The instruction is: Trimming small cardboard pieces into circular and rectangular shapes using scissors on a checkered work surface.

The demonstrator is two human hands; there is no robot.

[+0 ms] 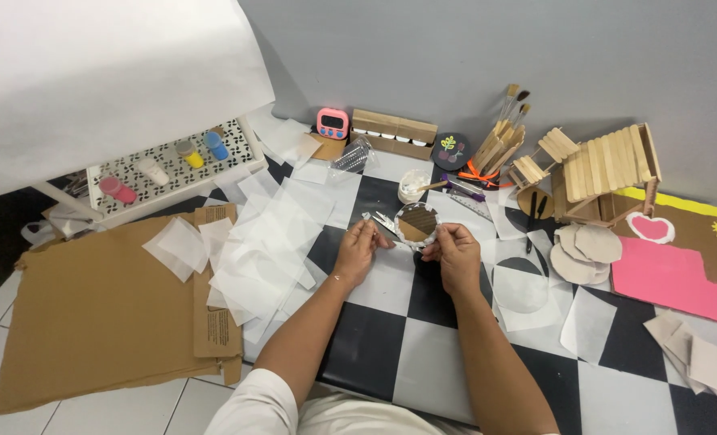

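My left hand (pixel 360 248) and my right hand (pixel 453 251) hold up a small round cardboard disc (pixel 416 223) between them, above a black and white checkered mat (pixel 391 338). The disc is brown with a white edge, partly covered with white paper. My left fingers pinch its left side, next to a small pair of metal snips (pixel 384 221). My right fingers grip its lower right rim.
Several white tissue sheets (pixel 271 242) lie to the left over flat brown cardboard (pixel 101 314). A glue cup (pixel 412 185), brushes (pixel 510 121), a wooden stick house (pixel 608 173), cardboard circles (pixel 584 250), pink painted board (pixel 673 274), a pink timer (pixel 333 122) and paint bottles (pixel 165 165) surround the mat.
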